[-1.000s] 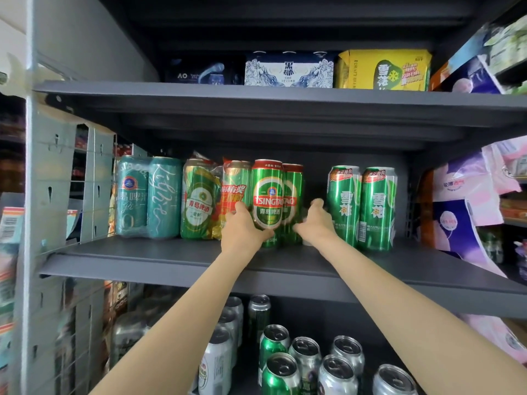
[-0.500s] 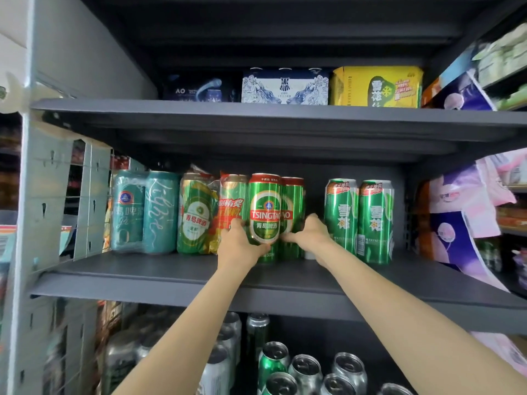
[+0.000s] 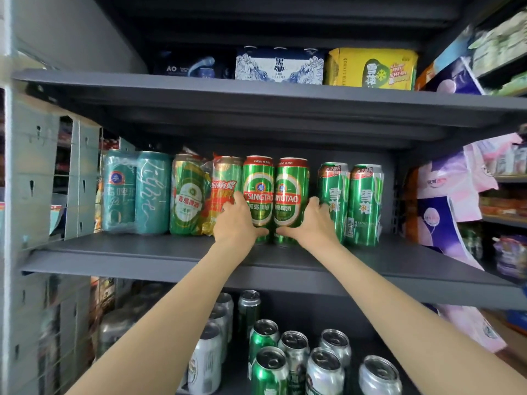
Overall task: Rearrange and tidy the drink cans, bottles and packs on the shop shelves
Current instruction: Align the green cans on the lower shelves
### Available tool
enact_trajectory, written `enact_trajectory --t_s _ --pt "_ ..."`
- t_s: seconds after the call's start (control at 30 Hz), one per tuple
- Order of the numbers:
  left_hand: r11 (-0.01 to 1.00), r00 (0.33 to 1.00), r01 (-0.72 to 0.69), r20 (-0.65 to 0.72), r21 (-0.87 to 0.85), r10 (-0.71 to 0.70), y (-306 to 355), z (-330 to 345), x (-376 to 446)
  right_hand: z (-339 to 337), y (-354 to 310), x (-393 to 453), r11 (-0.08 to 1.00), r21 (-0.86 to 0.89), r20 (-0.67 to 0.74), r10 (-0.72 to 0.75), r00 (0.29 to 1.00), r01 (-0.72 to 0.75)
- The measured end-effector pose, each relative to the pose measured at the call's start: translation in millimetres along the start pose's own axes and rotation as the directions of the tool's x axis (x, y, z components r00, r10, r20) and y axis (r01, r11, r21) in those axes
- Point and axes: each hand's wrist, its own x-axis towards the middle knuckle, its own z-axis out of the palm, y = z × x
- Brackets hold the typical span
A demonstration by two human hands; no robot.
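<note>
Two hands hold two green cans side by side on the middle shelf.

The left hand curls its fingers round the left Tsingtao can, and the right hand curls round the right Tsingtao can. Both cans stand between the two hands, touching each other, on the grey shelf. They stand tall, tops up, and their names face out so shoppers can read them. I think the hands squeeze from both sides to keep the pair straight and together. Just past the left fingers is a wrapped pack. Just past the right fingers stand two other green cans.
</note>
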Motion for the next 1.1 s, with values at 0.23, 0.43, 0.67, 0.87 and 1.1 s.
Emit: enact_trajectory --t_s 0.23,0.43,0.67,0.87,1.1 --pt "0.996 1.000 0.014 -0.006 0.086 -0.013 7 10 3 3 2 0 0.998 0.022 -0.018 0.056 0.998 -0.056" --pt "0.997 1.000 0.010 -0.004 0.080 -0.010 9 16 10 6 3 2 0.998 -0.013 -0.030 0.061 0.998 -0.061" --pt "0.999 1.000 0.003 -0.003 0.054 -0.003 8 18 11 10 3 6 0.996 -0.048 -0.024 0.074 0.997 -0.075" --pt "0.997 0.999 -0.028 0.037 0.074 0.026 9 12 8 5 1 -1 0.998 -0.056 -0.043 0.030 0.999 -0.032" --pt "0.988 0.994 -0.101 -0.026 0.114 0.105 16 10 -5 -74 52 -2 1.000 0.020 -0.334 0.027 0.942 -0.022"
